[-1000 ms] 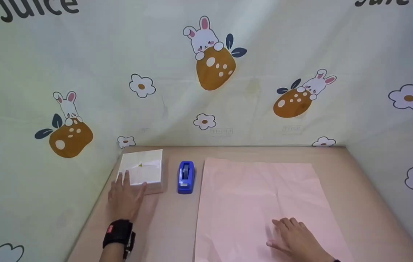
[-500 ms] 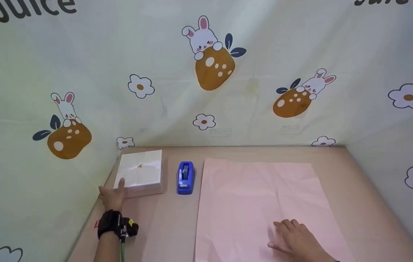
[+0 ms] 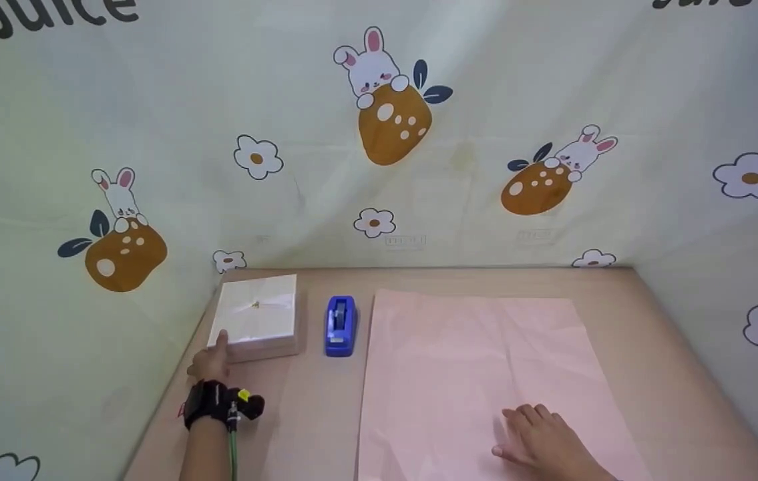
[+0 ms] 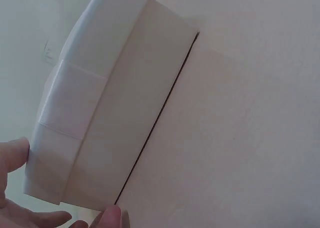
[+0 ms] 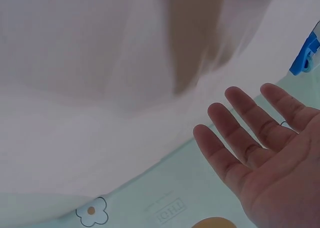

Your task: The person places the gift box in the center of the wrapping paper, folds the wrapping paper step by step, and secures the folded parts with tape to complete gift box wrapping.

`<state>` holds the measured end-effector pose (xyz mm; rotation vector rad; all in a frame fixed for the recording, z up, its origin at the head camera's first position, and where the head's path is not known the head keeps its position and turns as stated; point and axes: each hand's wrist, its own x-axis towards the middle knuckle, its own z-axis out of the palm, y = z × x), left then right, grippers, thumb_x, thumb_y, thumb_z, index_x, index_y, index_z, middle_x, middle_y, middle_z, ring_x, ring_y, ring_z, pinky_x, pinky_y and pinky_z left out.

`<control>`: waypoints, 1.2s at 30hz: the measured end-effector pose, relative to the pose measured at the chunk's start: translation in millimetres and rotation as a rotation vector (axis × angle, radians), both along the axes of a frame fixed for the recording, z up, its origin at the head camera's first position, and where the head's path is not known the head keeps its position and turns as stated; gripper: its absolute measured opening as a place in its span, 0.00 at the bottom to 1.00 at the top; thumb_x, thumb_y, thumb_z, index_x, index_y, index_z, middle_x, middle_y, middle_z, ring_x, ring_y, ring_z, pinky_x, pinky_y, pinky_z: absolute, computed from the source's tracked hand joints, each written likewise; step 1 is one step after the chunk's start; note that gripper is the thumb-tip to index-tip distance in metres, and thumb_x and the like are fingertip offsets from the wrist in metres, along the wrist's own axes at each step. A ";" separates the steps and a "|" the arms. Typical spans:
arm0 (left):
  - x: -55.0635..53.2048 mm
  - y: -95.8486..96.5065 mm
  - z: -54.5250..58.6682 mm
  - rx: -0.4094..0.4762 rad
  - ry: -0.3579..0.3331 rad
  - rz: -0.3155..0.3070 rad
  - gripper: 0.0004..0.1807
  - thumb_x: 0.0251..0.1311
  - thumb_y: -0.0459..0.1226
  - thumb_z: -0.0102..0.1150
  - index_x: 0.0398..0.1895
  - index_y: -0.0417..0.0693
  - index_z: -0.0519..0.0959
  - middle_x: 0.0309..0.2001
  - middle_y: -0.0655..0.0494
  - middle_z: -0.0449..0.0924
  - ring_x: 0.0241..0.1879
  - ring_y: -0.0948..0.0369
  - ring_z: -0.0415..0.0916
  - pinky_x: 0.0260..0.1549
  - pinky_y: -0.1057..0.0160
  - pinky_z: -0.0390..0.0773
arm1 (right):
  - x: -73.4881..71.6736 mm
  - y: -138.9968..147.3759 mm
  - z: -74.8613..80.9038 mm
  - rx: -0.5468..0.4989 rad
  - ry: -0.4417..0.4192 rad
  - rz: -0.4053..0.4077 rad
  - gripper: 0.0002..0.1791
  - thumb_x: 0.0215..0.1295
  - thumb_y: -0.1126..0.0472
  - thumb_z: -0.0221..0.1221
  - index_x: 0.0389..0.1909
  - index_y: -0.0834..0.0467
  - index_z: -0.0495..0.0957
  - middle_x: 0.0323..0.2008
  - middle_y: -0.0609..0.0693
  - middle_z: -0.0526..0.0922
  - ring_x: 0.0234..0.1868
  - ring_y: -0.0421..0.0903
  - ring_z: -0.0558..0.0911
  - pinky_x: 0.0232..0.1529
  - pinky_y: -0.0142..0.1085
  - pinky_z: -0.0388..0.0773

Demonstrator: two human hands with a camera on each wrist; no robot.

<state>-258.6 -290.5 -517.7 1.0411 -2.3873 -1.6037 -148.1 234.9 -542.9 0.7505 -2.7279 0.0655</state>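
Observation:
At the back left of the table lies a white gift box (image 3: 258, 310) with a ribbon band and a small gold mark on its lid. My left hand (image 3: 210, 364) grips its near left corner, thumb on top. The left wrist view shows the thumb (image 4: 19, 153) at the lid of the box (image 4: 107, 118) and fingertips (image 4: 112, 217) at its bottom edge; the rest of the fingers are partly hidden. My right hand (image 3: 549, 437) is over a large pink sheet of paper (image 3: 445, 374), holding nothing. Its fingers (image 5: 235, 128) are spread and nearly straight in the right wrist view.
A blue tape dispenser (image 3: 340, 327) stands between the box and the paper. Patterned cloth walls (image 3: 298, 200) rise behind and along both sides of the beige table (image 3: 318, 414). Faint creases run across the pink sheet.
My left hand has slid from the box's top to its near left corner, turning at the wrist. The box has shifted very slightly toward me. My right hand has hardly moved.

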 end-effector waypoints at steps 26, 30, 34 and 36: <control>-8.3 0.2 -1.5 0.053 0.033 0.014 0.43 0.63 0.54 0.39 0.59 0.16 0.57 0.61 0.22 0.45 0.57 0.38 0.51 0.59 0.43 0.59 | 3.1 5.7 1.2 -0.039 -0.025 -0.031 0.38 0.51 0.31 0.57 0.50 0.60 0.74 0.37 0.50 0.79 0.37 0.49 0.78 0.30 0.42 0.76; -7.6 4.3 -1.5 0.121 0.094 0.050 0.43 0.63 0.53 0.42 0.60 0.17 0.55 0.62 0.23 0.44 0.54 0.40 0.53 0.53 0.47 0.66 | 3.9 6.2 2.5 -0.044 -0.050 -0.043 0.38 0.51 0.31 0.57 0.50 0.59 0.74 0.37 0.49 0.79 0.38 0.49 0.78 0.31 0.42 0.75; -6.8 6.6 -0.9 0.172 0.150 0.064 0.42 0.63 0.53 0.45 0.60 0.19 0.56 0.59 0.26 0.54 0.50 0.44 0.58 0.47 0.50 0.69 | 4.5 6.9 3.5 -0.051 -0.066 -0.052 0.39 0.51 0.31 0.56 0.51 0.59 0.73 0.38 0.49 0.79 0.38 0.49 0.78 0.31 0.42 0.75; -7.1 6.7 -1.3 0.164 0.186 0.072 0.35 0.62 0.52 0.48 0.48 0.21 0.65 0.46 0.32 0.66 0.41 0.48 0.65 0.39 0.53 0.72 | 4.7 7.0 3.4 -0.059 -0.069 -0.056 0.39 0.52 0.30 0.55 0.50 0.59 0.73 0.38 0.49 0.78 0.38 0.48 0.77 0.32 0.42 0.75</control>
